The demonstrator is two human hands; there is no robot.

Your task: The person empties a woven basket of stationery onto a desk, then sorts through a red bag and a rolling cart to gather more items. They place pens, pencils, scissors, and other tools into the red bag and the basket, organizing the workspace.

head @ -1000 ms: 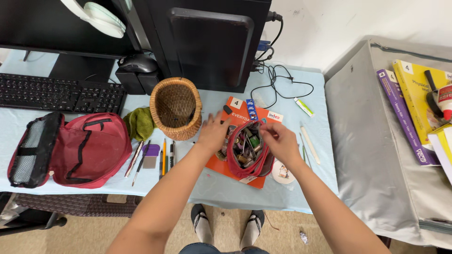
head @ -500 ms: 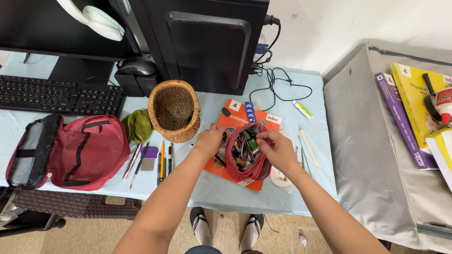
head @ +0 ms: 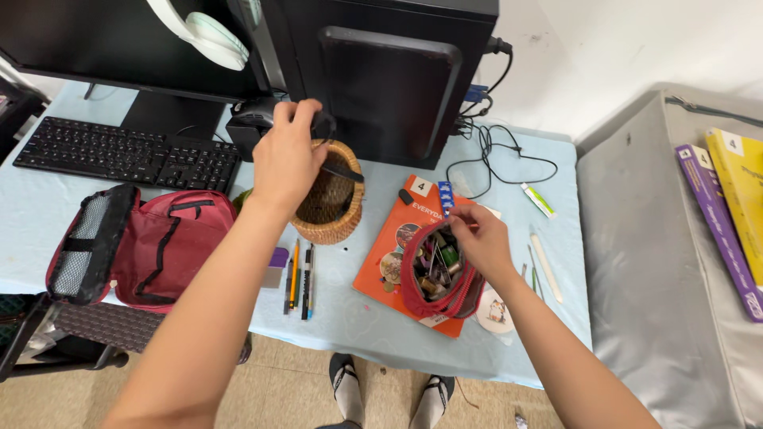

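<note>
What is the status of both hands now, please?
Left hand holds small black item over wicker basket. Right hand grips open red pouch. Nothing between them.

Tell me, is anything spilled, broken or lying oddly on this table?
Nothing looks spilled or broken. The red pouch lies overfilled on the orange book, held open by the right hand; the left hand holds a black object over the basket.
</note>
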